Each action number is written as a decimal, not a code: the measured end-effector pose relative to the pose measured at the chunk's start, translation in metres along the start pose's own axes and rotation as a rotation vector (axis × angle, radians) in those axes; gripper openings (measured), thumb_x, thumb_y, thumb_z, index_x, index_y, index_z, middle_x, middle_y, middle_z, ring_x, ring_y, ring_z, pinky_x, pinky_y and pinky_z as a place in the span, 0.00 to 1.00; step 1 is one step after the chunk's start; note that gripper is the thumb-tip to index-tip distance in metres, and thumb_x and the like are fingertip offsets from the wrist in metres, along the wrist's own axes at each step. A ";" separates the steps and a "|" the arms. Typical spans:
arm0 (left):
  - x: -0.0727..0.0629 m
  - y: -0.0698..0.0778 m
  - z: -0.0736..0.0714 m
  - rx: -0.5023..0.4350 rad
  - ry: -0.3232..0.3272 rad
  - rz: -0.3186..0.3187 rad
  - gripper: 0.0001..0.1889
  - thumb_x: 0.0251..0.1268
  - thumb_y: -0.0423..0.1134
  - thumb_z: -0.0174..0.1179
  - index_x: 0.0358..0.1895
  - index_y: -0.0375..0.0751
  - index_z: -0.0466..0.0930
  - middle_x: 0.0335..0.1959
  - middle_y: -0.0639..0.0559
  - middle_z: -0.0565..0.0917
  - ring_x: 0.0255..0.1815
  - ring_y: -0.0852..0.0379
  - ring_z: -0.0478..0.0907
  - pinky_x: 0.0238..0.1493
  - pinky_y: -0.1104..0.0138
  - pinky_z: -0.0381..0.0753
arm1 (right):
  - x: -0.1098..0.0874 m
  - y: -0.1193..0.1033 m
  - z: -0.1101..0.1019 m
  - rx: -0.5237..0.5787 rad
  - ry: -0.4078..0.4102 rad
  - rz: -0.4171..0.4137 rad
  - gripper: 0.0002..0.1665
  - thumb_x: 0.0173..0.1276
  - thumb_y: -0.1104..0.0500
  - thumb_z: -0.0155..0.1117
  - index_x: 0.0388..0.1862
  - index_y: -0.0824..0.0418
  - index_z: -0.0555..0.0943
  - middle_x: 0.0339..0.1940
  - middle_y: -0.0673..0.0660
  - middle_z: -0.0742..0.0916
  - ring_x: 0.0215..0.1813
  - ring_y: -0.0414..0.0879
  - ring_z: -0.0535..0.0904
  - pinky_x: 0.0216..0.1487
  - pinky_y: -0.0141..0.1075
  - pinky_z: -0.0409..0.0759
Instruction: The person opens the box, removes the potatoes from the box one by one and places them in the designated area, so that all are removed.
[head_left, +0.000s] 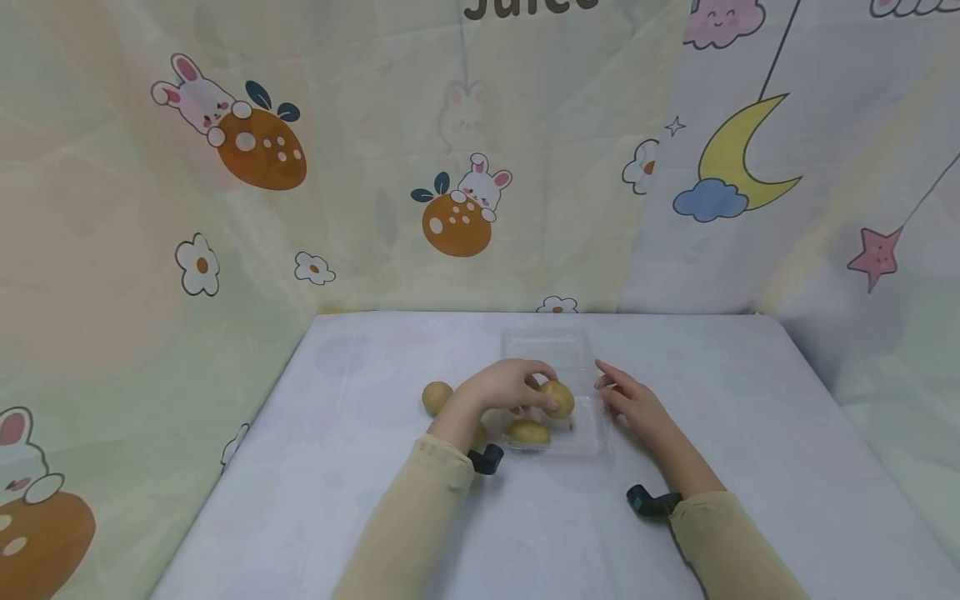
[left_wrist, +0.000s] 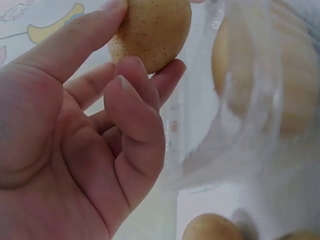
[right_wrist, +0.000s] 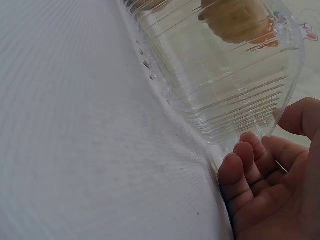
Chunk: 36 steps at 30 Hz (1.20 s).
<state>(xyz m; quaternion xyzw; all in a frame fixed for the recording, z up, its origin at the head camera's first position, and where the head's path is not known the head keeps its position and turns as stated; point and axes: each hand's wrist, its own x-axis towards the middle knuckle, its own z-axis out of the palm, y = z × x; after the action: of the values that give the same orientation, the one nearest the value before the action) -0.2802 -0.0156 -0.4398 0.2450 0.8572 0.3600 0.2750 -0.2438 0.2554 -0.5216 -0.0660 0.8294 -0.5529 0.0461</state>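
Note:
My left hand grips a tan potato with thumb and fingertips, over the clear plastic box. In the left wrist view, this potato shows speckled skin. Another potato lies inside the box at its near left, seen through the ribbed wall. My right hand is at the box's right side. In the right wrist view, its thumb and index finger pinch the box's rim, the other fingers curled beside the wall.
Left of the box, a potato rests on the white tablecloth; another potato is partly hidden by my left wrist. The box's lid stands open toward the back. A printed cloth backdrop rises behind the table.

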 end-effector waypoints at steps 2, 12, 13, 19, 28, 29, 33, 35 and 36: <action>-0.003 -0.001 -0.003 -0.003 0.011 0.001 0.22 0.56 0.56 0.71 0.54 0.65 0.77 0.42 0.60 0.86 0.35 0.46 0.85 0.37 0.62 0.82 | 0.000 0.000 0.000 0.004 0.004 0.006 0.32 0.77 0.59 0.53 0.78 0.57 0.61 0.56 0.64 0.76 0.37 0.41 0.75 0.39 0.33 0.79; -0.023 -0.009 -0.015 -0.051 0.073 -0.019 0.22 0.54 0.57 0.72 0.53 0.70 0.77 0.42 0.57 0.85 0.40 0.40 0.83 0.43 0.52 0.82 | 0.000 0.002 0.001 0.023 0.008 0.002 0.33 0.76 0.60 0.53 0.77 0.58 0.61 0.57 0.65 0.76 0.36 0.40 0.75 0.39 0.33 0.79; -0.025 -0.010 -0.016 -0.050 0.076 -0.022 0.22 0.54 0.57 0.72 0.52 0.70 0.77 0.42 0.57 0.85 0.40 0.40 0.83 0.43 0.52 0.82 | 0.000 0.002 0.001 0.027 0.006 -0.006 0.33 0.76 0.60 0.53 0.78 0.59 0.61 0.57 0.66 0.76 0.36 0.40 0.75 0.39 0.33 0.79; -0.034 -0.016 -0.022 -0.013 0.127 -0.034 0.23 0.54 0.59 0.72 0.53 0.69 0.76 0.42 0.57 0.84 0.35 0.47 0.83 0.37 0.61 0.80 | -0.002 0.000 0.001 0.042 0.002 -0.031 0.33 0.77 0.61 0.52 0.78 0.60 0.60 0.58 0.68 0.76 0.35 0.41 0.75 0.39 0.33 0.79; -0.051 -0.030 -0.027 -0.021 0.191 -0.032 0.23 0.55 0.60 0.71 0.53 0.68 0.77 0.44 0.56 0.84 0.42 0.53 0.82 0.42 0.62 0.81 | -0.001 0.002 0.000 0.003 0.015 -0.017 0.33 0.76 0.59 0.52 0.77 0.59 0.61 0.56 0.65 0.76 0.36 0.41 0.76 0.39 0.32 0.79; -0.053 -0.032 -0.028 -0.024 0.197 -0.031 0.22 0.55 0.60 0.70 0.53 0.68 0.76 0.44 0.56 0.84 0.43 0.53 0.82 0.42 0.62 0.80 | 0.000 0.003 0.000 -0.001 0.013 -0.022 0.33 0.76 0.59 0.52 0.77 0.59 0.61 0.56 0.65 0.76 0.36 0.41 0.76 0.39 0.32 0.79; -0.062 -0.040 -0.031 -0.025 0.223 -0.049 0.22 0.55 0.63 0.69 0.53 0.70 0.76 0.46 0.57 0.83 0.44 0.56 0.81 0.41 0.61 0.79 | 0.001 0.004 0.001 -0.003 0.011 -0.020 0.32 0.76 0.59 0.53 0.77 0.58 0.61 0.55 0.65 0.76 0.35 0.40 0.76 0.39 0.32 0.79; -0.067 -0.043 -0.033 -0.029 0.238 -0.054 0.23 0.54 0.63 0.69 0.53 0.71 0.76 0.47 0.56 0.83 0.44 0.55 0.81 0.40 0.61 0.80 | 0.001 0.004 0.001 0.001 0.013 -0.022 0.32 0.76 0.59 0.53 0.77 0.58 0.61 0.55 0.65 0.76 0.35 0.40 0.76 0.39 0.32 0.79; -0.069 -0.045 -0.034 -0.029 0.246 -0.057 0.23 0.54 0.64 0.69 0.53 0.71 0.76 0.47 0.56 0.83 0.44 0.55 0.81 0.40 0.60 0.79 | 0.001 0.004 0.002 0.003 0.015 -0.022 0.32 0.76 0.59 0.53 0.77 0.58 0.62 0.55 0.65 0.76 0.35 0.40 0.76 0.39 0.32 0.79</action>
<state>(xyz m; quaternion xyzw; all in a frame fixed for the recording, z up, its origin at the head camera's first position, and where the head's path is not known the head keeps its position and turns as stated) -0.2616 -0.1030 -0.4335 0.1705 0.8858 0.3917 0.1814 -0.2445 0.2554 -0.5261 -0.0710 0.8280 -0.5552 0.0339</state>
